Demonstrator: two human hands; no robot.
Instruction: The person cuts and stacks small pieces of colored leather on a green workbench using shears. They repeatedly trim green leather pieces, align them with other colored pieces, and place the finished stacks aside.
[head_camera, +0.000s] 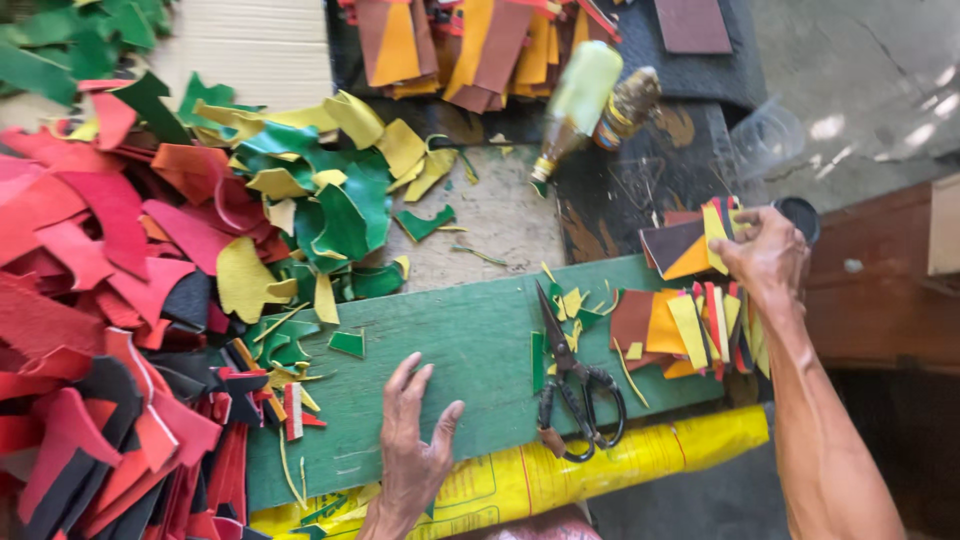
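Resting flat with fingers spread, left hand (415, 440) presses one green board (470, 350); right hand (765, 255) pinches several leather pieces (715, 235) beside one pair of scissors (572, 385).

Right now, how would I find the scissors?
Look at the green board across the middle. Between the flat left hand and the coloured cut pieces lie the scissors: the only dark metal thing, with black looped handles.
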